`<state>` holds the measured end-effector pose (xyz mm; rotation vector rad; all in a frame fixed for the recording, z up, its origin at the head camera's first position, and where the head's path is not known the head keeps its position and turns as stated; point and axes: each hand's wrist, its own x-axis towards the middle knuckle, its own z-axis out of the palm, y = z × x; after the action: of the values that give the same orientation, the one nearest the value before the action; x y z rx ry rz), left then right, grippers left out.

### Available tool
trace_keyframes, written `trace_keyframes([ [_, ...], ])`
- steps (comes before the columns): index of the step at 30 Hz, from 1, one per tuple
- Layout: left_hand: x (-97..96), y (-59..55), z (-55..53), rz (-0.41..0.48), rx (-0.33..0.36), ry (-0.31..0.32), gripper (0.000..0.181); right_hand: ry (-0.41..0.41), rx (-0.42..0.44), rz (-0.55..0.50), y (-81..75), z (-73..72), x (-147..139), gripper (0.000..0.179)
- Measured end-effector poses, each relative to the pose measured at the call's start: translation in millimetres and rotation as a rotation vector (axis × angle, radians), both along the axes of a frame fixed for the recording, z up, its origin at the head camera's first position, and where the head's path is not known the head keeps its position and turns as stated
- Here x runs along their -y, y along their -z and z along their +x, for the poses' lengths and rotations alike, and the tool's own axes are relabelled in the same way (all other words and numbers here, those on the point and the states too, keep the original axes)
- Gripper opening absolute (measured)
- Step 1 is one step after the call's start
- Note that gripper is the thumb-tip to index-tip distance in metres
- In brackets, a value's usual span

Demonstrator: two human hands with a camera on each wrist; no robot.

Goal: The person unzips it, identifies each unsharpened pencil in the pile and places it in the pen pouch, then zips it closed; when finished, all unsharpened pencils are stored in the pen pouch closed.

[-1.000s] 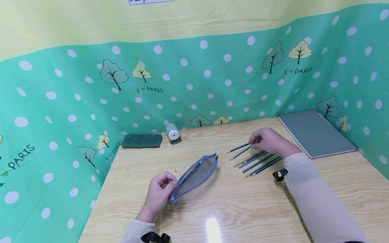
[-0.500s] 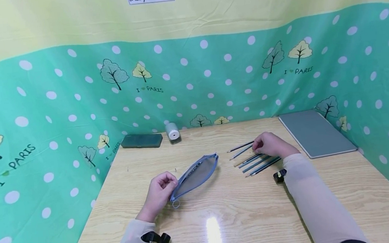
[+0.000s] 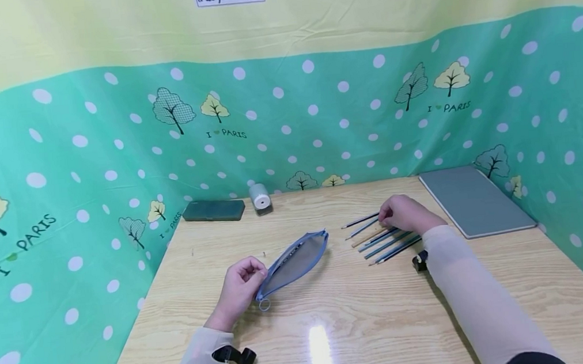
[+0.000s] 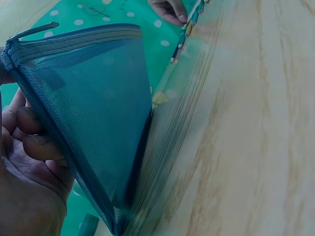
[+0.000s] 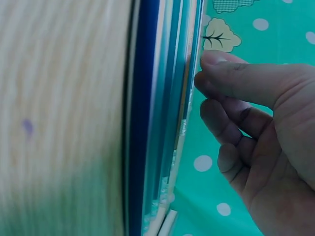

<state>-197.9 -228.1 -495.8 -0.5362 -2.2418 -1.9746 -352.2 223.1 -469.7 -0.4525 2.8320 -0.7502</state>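
My left hand (image 3: 239, 287) grips one end of a blue-edged mesh zipper pouch (image 3: 295, 259), near its zipper ring. The pouch's mouth gapes, and in the left wrist view the sheer mesh (image 4: 93, 93) stands upright beside my curled fingers. At the right, several pencils (image 3: 388, 247) lie side by side on the table, mostly blue and dark, one wood-coloured. Over their far ends, my right hand (image 3: 406, 213) has thumb and forefinger pinched together at a pencil. In the right wrist view the fingertips (image 5: 209, 73) meet the row's edge; the grip itself is partly hidden.
A dark green flat case (image 3: 213, 211) and a small pale blue and white device (image 3: 260, 198) stand at the table's back left. A grey notebook (image 3: 475, 200) lies back right. Patterned cloth (image 3: 311, 111) hangs around the table.
My right hand has shifted slightly right and toward me along the pencils. The wood-coloured pencil now shows separately from the dark ones. My left hand and the pouch stay put.
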Motion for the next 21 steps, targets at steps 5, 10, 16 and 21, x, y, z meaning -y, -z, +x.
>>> trace_keyframes([
  [5, -0.2, 0.1, 0.0, -0.002, -0.003, 0.001, 0.006, -0.025, 0.011, 0.011, -1.9, 1.1, -1.0, 0.003],
  [10, 0.7, 0.8, -0.2, -0.003, -0.006, 0.003, 0.007, -0.047, 0.0, 0.043, -1.2, -0.5, 1.7, 0.008],
  [16, 1.4, 1.6, -0.5, 0.003, -0.005, 0.009, 0.007, -0.065, -0.01, 0.062, 1.1, -4.5, 4.5, 0.011],
  [21, 1.6, 1.4, -0.6, -0.003, -0.006, 0.009, 0.006, -0.075, -0.013, 0.075, 2.9, -7.1, 4.4, 0.014],
])
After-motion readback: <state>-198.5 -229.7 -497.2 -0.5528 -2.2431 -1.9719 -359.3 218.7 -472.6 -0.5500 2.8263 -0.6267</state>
